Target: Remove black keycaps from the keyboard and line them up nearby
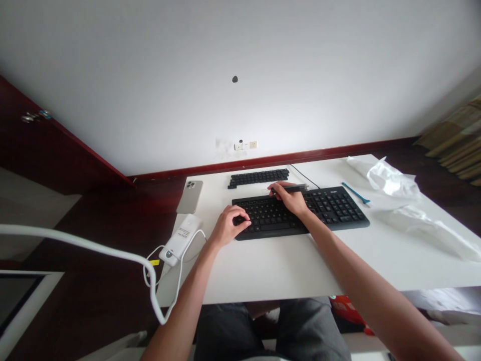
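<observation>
Black keyboard lies on the white table just in front of a row of loose black keycaps, while the right hand holds a dark stick tight above the keys and the left hand curls on them, maybe holding nothing.

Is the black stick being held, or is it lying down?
Held: the right hand grips the black stick in its fingers, over the black keyboard.
</observation>
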`<state>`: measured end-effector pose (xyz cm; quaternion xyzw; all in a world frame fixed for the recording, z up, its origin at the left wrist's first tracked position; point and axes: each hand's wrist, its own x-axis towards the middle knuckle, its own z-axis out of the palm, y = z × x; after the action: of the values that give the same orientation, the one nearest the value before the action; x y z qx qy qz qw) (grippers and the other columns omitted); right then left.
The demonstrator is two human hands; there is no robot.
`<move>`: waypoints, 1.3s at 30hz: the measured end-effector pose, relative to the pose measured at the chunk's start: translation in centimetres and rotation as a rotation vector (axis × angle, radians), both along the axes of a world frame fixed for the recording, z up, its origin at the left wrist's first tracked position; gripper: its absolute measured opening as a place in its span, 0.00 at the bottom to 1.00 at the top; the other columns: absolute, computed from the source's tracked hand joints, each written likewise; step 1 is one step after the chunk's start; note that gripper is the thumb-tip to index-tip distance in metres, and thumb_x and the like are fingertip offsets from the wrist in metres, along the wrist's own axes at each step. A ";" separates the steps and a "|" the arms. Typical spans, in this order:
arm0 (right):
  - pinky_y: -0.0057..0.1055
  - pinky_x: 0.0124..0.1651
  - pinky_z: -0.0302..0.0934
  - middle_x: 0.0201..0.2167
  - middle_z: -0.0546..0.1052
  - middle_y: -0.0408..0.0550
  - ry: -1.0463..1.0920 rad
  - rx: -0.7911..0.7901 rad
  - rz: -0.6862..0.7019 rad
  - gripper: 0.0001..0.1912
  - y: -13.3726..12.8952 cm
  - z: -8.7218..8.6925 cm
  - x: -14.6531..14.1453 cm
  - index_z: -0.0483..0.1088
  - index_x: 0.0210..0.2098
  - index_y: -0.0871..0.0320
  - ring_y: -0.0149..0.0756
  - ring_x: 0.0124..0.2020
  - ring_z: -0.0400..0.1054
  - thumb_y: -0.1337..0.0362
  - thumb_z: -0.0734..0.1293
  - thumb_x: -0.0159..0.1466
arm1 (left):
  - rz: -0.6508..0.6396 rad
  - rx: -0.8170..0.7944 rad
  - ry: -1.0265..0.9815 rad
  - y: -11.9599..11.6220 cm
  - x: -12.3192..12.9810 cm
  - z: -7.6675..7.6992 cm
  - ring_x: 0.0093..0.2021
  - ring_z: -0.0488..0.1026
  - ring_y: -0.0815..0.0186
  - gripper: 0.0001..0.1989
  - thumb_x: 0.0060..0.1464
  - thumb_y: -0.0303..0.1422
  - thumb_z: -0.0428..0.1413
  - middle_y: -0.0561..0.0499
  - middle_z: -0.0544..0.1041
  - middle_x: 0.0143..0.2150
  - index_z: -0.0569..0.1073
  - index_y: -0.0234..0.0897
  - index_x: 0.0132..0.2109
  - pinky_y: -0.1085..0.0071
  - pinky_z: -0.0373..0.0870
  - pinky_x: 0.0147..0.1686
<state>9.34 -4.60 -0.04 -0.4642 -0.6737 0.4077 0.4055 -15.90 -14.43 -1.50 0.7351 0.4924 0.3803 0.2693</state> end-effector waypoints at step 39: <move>0.33 0.36 0.62 0.30 0.80 0.47 0.023 -0.029 0.020 0.24 -0.1 0.2 0.1 0.79 0.38 0.57 0.36 0.29 0.67 0.44 0.62 0.70 | 0.430 0.251 0.253 4.4 -0.1 1.5 0.47 0.71 0.56 0.04 0.58 0.33 0.65 0.49 0.77 0.41 0.81 0.44 0.42 0.59 0.70 0.50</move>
<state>9.40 -4.70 0.12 -0.4583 -0.6678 0.4267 0.4024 -15.96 -10.04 0.04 0.6829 0.6159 0.3920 0.0253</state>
